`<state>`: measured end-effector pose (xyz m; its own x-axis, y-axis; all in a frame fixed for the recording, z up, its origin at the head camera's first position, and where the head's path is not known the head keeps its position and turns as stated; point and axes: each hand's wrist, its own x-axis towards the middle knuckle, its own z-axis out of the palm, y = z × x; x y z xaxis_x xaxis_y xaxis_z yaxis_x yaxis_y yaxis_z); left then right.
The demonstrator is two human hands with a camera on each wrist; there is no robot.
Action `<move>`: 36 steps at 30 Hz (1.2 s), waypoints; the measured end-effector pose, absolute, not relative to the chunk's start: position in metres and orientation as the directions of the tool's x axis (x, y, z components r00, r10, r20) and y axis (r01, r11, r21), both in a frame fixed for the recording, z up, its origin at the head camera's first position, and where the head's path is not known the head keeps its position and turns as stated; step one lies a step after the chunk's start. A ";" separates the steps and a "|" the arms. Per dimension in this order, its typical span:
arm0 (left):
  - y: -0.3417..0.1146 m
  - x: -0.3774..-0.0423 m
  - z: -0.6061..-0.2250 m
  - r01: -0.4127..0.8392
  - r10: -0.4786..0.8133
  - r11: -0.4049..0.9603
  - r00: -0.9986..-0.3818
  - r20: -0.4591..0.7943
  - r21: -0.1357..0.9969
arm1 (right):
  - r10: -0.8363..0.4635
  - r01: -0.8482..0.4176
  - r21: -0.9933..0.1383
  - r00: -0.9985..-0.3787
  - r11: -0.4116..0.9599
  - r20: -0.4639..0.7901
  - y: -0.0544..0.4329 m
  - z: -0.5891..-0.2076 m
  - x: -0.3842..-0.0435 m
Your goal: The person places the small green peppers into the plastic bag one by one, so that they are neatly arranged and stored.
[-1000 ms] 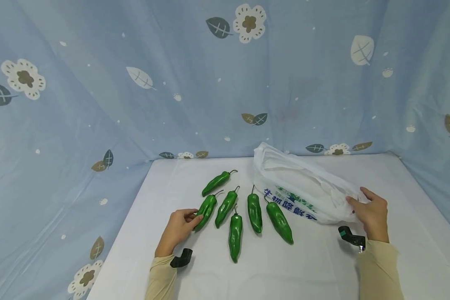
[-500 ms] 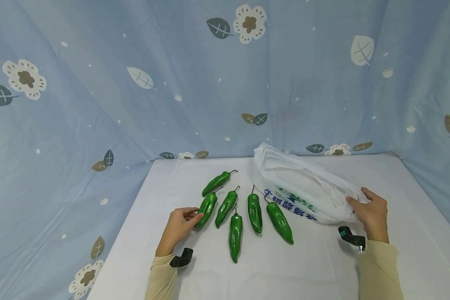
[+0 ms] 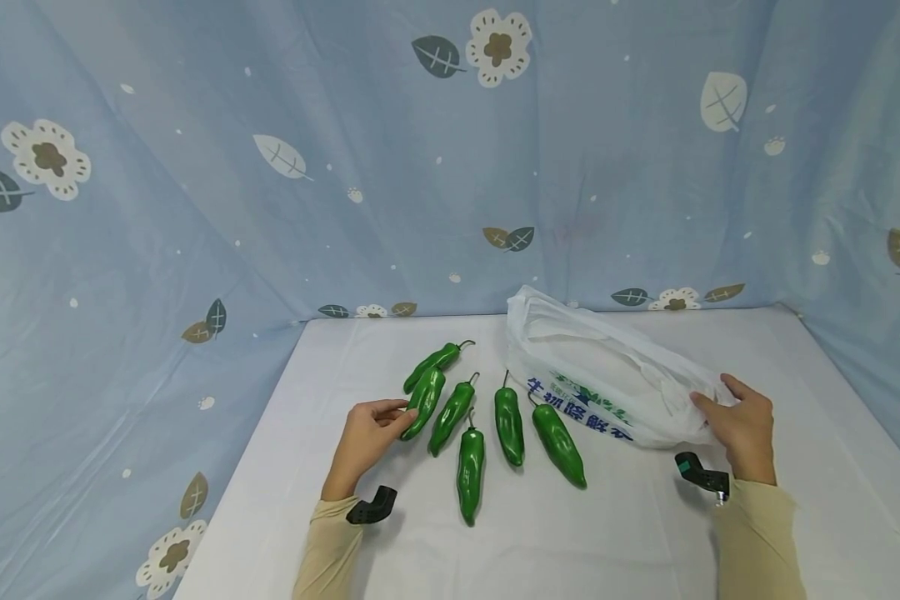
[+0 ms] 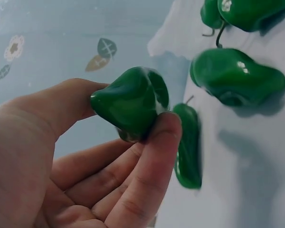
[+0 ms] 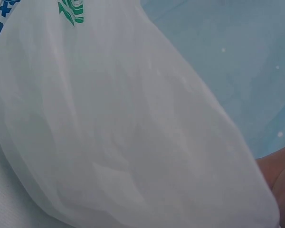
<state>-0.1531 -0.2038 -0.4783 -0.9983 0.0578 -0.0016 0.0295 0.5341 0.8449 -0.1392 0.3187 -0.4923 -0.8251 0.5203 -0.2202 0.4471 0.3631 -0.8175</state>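
My left hand pinches a glossy green chili pepper between thumb and fingers. In the left wrist view this pepper points its tapered end toward the palm, raised over the white table. At the right, my right hand grips the near right corner of a white plastic bag with blue and green print. The bag lies with its mouth partly spread. In the right wrist view the bag fills most of the picture and hides nearly all of that hand.
Several more green peppers lie on the white table: one at the back, others in the middle, such as the front pepper and the pepper beside the bag. A blue flowered curtain hangs behind.
My left hand has moved the pinched pepper up and slightly away, toward the back pepper, which it now overlaps in the head view. The right hand and bag have stayed in place.
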 end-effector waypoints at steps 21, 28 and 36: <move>-0.175 -0.162 -0.466 0.056 0.142 0.346 -0.990 0.006 0.937 | 0.510 0.451 -0.817 -0.828 0.359 -0.232 0.320 -0.490 -0.138; -0.167 -0.162 -0.463 0.051 0.146 0.329 -0.989 0.002 0.943 | 0.503 0.452 -0.808 -0.833 0.376 -0.232 0.321 -0.488 -0.139; -0.158 -0.163 -0.459 0.057 0.168 0.314 -0.986 0.004 0.948 | 0.471 0.463 -0.801 -0.842 0.380 -0.263 0.321 -0.483 -0.136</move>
<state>-0.1626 -0.1584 -0.4593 -0.9858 0.1680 0.0035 0.0570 0.3145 0.9476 -0.1365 0.3214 -0.4830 -0.8421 0.4707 -0.2631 0.4629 0.3805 -0.8006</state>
